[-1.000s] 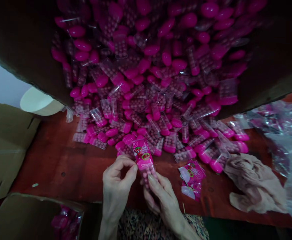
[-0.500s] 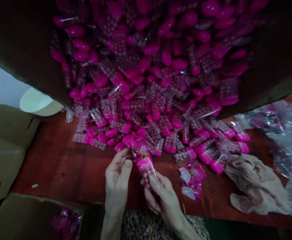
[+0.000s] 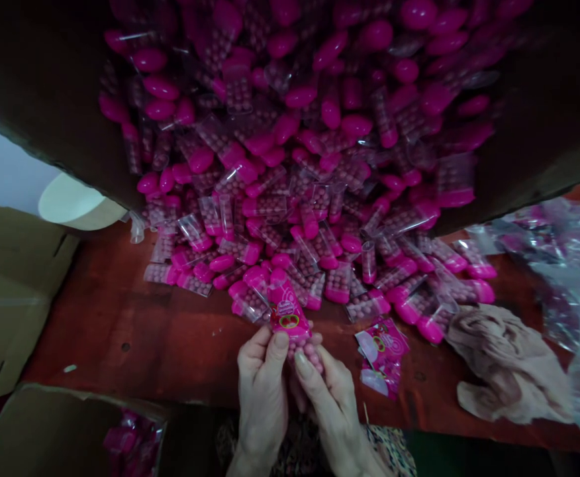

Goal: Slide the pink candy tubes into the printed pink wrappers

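A clear container of pink balls with a printed pink sleeve (image 3: 289, 313) is held between both hands, its sleeved end pointing away from me. My left hand (image 3: 266, 384) pinches its left side near the sleeve's lower edge. My right hand (image 3: 327, 394) grips the lower end, where the pink balls show. Just beyond lies a large heap of similar containers with pink caps (image 3: 290, 199), spilling from a dark box. Flat printed pink sleeves (image 3: 383, 354) rest on the red-brown table (image 3: 185, 358) to the right of my hands.
A beige cloth (image 3: 511, 364) lies at the right, beside clear plastic bags (image 3: 568, 278). A pale bowl (image 3: 79, 204) stands at the left. An open cardboard box (image 3: 51, 430) at the lower left holds pink packages (image 3: 134, 444).
My left hand has moved right and closed on the container. The container has come slightly closer to me, and my right hand still holds its lower end.
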Action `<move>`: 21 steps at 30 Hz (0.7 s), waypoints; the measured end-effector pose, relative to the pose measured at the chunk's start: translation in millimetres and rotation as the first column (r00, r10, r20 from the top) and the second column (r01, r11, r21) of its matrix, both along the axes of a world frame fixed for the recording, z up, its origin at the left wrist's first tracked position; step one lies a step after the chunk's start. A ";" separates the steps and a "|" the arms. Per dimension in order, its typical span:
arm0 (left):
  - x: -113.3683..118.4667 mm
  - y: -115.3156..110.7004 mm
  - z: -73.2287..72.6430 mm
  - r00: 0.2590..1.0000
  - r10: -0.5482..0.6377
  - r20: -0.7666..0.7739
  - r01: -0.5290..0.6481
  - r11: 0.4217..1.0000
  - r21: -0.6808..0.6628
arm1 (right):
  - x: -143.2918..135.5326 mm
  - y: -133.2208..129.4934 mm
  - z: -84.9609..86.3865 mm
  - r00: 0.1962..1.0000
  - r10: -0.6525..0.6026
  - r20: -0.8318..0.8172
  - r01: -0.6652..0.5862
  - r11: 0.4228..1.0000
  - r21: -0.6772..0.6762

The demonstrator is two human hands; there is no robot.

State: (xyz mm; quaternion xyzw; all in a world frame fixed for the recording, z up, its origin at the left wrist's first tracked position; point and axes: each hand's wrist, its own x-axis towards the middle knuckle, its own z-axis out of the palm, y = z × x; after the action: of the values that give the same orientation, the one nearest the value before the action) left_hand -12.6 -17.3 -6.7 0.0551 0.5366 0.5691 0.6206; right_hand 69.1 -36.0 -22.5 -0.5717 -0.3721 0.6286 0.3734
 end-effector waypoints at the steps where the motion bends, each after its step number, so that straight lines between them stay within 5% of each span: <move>1: 2.0 -0.5 0.4 1.000 0.008 0.012 -0.008 1.000 -0.006 | 2.1 -0.5 0.8 0.997 0.001 0.077 -0.003 1.000 0.028; 4: 4.8 -1.1 0.8 0.999 0.033 0.025 -0.033 0.999 0.004 | 6.4 3.5 1.8 0.990 0.066 0.121 -0.076 0.994 0.080; 12: -15.8 -3.9 -1.5 0.990 -0.024 -0.138 0.036 0.995 0.090 | 3.5 16.7 2.7 0.960 0.194 -0.203 -0.179 0.980 0.092; 15: -22.0 0.3 -2.9 0.998 -0.022 -0.064 0.030 0.992 0.119 | 0.5 12.4 -2.4 0.910 0.233 -0.342 -0.239 0.971 0.023; 21: -26.9 2.2 -5.3 0.977 -0.207 0.056 0.195 0.966 0.171 | -2.9 9.1 -11.5 0.812 0.186 -0.553 -0.269 0.961 -0.072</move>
State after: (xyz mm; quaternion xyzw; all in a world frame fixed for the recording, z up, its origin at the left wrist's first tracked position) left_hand -39.4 -15.1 -12.0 0.1393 0.4562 0.5473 0.6877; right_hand 66.2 -26.9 -34.0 -0.3482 -0.2704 0.8298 0.3422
